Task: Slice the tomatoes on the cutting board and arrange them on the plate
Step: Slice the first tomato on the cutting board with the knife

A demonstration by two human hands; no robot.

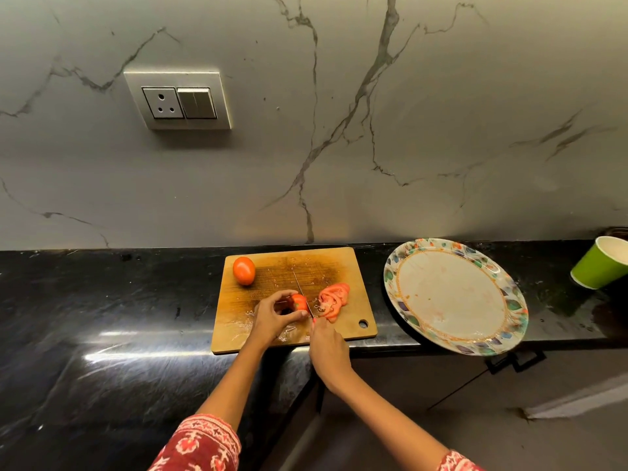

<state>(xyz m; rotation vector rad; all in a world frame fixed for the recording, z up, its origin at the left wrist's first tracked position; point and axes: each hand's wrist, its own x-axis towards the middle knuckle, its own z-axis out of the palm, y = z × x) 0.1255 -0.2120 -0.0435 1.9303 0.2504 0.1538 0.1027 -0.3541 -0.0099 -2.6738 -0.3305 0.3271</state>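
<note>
Left hand [272, 316] pinching what's left of the half-cut tomato [298, 301] against the cutting board [326, 266], fingertips curled right up next to the blade. Right hand [328, 348] clamped around the knife [302, 294] handle, blade standing on the cut face, tip pointing toward the wall.

Progress-wise, roughly midway by the look of it. Pile of slices [333, 300] fanned out just right of the blade, still on the board. Second tomato [244, 270] sitting whole near the far left corner, untouched. Plate [455, 253] to the right of the board, no slices on it yet, only a few faint smears. So left to do: finish this one, cut the other, then move everything over.

Around it: green paper cup [599, 263] far right on the black counter [102, 300], wall socket [176, 100] above. Nothing blocking the board-to-plate path. Worth noting though, plate hanging a bit over the counter edge, and board wet with juice, so slippery-looking.
</note>
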